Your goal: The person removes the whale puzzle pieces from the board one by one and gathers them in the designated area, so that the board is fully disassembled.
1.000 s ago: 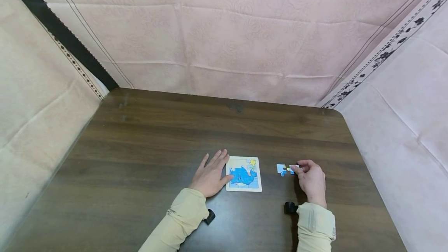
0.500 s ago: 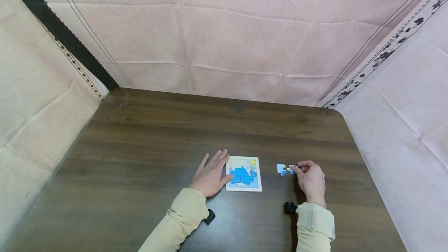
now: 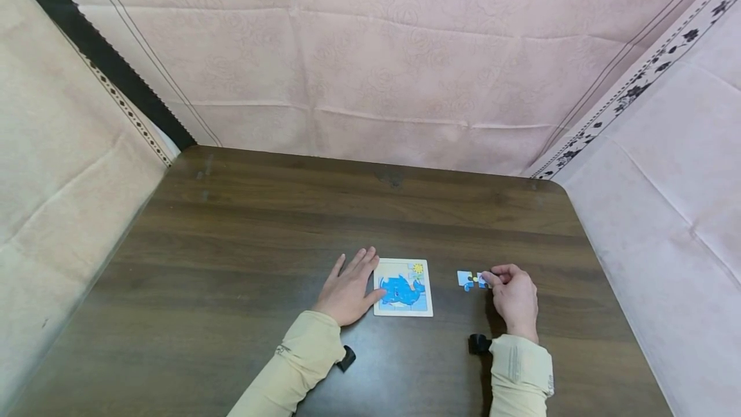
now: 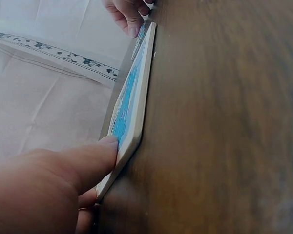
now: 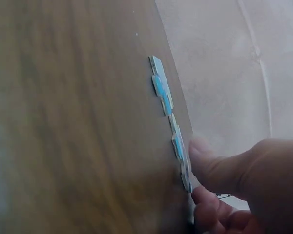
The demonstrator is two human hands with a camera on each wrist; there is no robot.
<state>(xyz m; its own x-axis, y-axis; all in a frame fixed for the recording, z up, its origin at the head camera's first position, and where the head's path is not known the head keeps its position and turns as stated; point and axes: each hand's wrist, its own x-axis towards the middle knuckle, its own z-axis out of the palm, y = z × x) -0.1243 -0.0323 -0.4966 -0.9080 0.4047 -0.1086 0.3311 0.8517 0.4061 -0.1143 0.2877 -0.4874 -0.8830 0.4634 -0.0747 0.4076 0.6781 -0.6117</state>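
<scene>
A square jigsaw puzzle (image 3: 402,306) with a pale frame and a blue whale picture lies flat on the table. My left hand (image 3: 347,289) is spread beside its left edge, the thumb (image 4: 95,158) resting on the frame and picture edge. To the right of the puzzle are two loose puzzle pieces, blue with bits of yellow. My right hand (image 3: 515,298) pinches the nearer puzzle piece (image 5: 179,148) at its right end, thumb over it and curled fingers at its edge. The other puzzle piece (image 3: 464,279) lies just left of it, close alongside.
The dark wooden table (image 3: 260,211) has a rounded far right corner. Pale cloth sheets (image 3: 376,69) hang behind it and at both sides. A black wrist camera (image 3: 479,343) sits at the right cuff, another black camera (image 3: 347,359) at the left.
My right thumb has slid slightly left, farther over the piece it pinches. The left hand and the whale puzzle have stayed in place.
</scene>
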